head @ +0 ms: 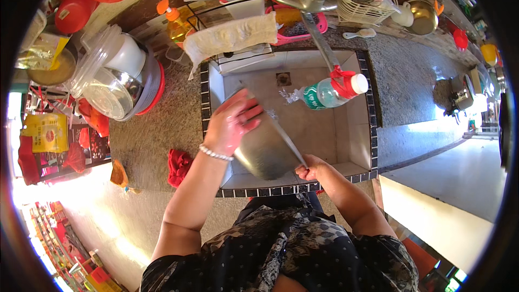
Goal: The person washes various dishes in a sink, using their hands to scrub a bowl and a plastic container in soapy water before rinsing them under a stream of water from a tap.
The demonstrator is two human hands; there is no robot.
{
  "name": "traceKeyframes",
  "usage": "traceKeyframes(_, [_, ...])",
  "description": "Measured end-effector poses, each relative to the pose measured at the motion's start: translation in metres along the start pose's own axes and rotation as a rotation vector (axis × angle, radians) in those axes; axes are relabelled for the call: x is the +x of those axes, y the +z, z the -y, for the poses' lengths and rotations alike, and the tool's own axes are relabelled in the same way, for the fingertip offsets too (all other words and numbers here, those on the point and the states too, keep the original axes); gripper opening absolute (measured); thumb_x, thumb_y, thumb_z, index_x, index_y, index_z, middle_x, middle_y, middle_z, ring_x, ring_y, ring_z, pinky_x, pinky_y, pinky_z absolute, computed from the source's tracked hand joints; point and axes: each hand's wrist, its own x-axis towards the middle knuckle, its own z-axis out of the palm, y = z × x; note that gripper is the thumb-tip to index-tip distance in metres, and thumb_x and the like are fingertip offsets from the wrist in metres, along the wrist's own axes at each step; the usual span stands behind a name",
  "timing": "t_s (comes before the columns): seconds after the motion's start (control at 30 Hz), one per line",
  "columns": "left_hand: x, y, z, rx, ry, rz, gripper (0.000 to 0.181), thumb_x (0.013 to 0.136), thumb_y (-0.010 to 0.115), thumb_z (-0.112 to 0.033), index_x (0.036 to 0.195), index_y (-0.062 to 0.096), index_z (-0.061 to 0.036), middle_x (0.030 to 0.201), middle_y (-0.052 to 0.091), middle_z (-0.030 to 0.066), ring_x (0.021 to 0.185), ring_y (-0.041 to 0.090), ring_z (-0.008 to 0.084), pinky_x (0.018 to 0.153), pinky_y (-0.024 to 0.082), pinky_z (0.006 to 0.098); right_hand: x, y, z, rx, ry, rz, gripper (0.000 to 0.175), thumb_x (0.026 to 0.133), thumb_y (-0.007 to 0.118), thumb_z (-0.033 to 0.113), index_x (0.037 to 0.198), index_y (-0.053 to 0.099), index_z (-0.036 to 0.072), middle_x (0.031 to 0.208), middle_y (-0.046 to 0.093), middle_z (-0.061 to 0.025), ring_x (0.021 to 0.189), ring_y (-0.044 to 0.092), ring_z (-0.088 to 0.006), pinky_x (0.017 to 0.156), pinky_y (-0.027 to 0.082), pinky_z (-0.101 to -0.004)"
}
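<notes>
A metal basin [265, 150] is held tilted on its side over the tiled sink [316, 129]. My right hand [310, 167] grips its rim at the near right end. My left hand [233, 123], wet and wearing a beaded bracelet, is over the basin's upper left part with its fingers apart. Whether its fingers press on the metal is hard to tell. Beyond the basin, a plastic bottle [324, 94] with a white cap is tied with red cloth to the end of the faucet spout [320, 40]. Something clear and glinting shows at the bottle's left end.
A red cloth [179, 167] lies on the left counter [150, 146], near a large tub of stacked bowls [121, 77]. A light towel [231, 40] hangs on a rack behind the sink. A scrub brush [359, 33] and a white wire basket [365, 2] are at back right.
</notes>
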Motion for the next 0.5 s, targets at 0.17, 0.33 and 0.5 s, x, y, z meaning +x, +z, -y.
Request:
traceKeyframes(0.17, [0.000,0.029,0.015,-0.154,0.057,0.205,0.053,0.084,0.058,-0.010,0.133,0.037,-0.0144,0.109,0.056,0.0081,0.100,0.057,0.0230,0.078,0.051,0.0501,0.011,0.015,-0.017,-0.001,0.253,0.129,0.028,0.082,0.055,0.017,0.059,0.040,0.013,0.049,0.034,0.0040,0.038,0.030,-0.0028,0.035,0.019,-0.0186])
traceKeyframes(0.33, [-0.013,0.039,0.020,-0.017,0.023,0.236,0.070,0.085,0.061,-0.009,0.143,0.023,-0.0159,0.147,0.021,0.0066,0.109,0.050,0.0184,0.084,0.048,0.0420,0.031,-0.009,-0.020,-0.012,0.334,0.251,0.030,0.084,0.052,0.024,0.058,0.039,0.014,0.046,0.032,0.0044,0.037,0.032,-0.0046,0.037,0.021,-0.0195])
traceKeyframes(0.5, [-0.029,0.041,0.024,0.165,0.070,0.360,0.073,0.085,0.064,-0.013,0.144,0.020,-0.0119,0.143,0.029,0.0086,0.121,0.042,0.0187,0.084,0.047,0.0332,0.010,0.030,-0.005,0.063,0.328,0.181,0.028,0.082,0.052,0.034,0.061,0.043,0.017,0.046,0.033,0.0045,0.037,0.030,-0.0066,0.038,0.020,-0.0199])
